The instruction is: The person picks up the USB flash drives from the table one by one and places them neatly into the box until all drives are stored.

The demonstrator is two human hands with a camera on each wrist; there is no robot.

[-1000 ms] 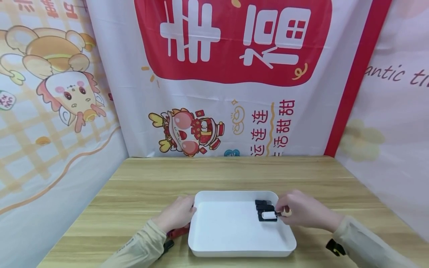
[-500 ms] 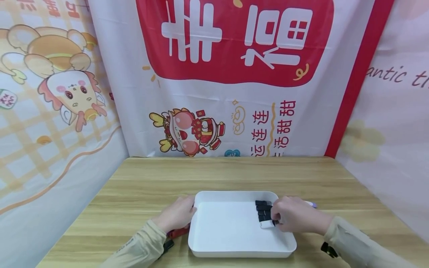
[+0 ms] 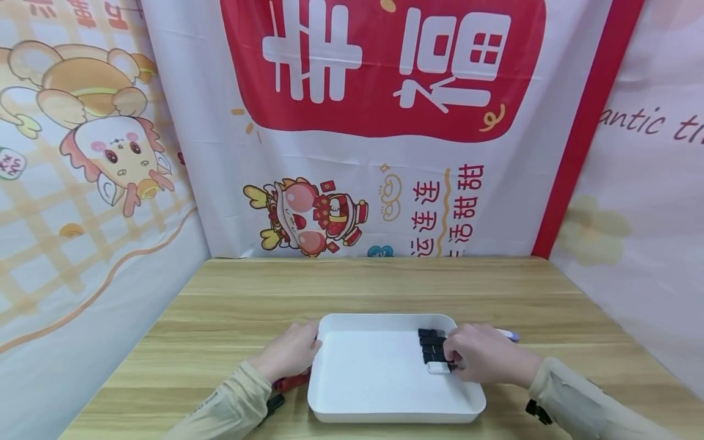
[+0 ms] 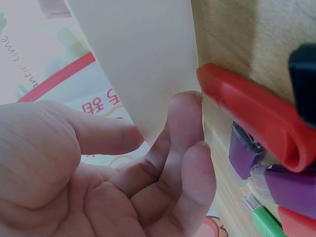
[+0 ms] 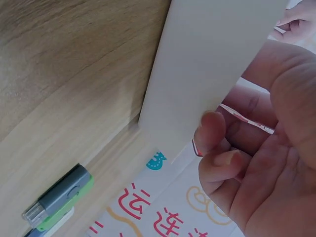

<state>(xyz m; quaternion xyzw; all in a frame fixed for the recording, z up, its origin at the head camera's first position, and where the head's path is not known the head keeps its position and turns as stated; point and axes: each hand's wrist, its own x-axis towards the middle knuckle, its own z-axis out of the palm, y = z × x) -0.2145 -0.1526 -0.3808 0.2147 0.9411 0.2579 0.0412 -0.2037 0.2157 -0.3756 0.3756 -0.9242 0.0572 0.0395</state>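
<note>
My left hand grips the left rim of a white tray, the thumb at the wall's top edge and fingers against its outer side in the left wrist view. Inside the tray at the right, several black USB flash drives lie in a column. Below them is a white USB flash drive. My right hand reaches over the right rim and pinches the white drive's right end. The fingertips on it are mostly hidden; in the right wrist view, other fingers curl outside the tray wall.
Left of the tray lie a red USB flash drive, purple drives and a green one. A grey-and-green drive lies to the right. A black object sits by the right sleeve. Printed cloths hang around the wooden table.
My right hand has brought the white drive toward me, from over the black drives to below them. It now lies straighter. The left hand has stayed on the tray.
</note>
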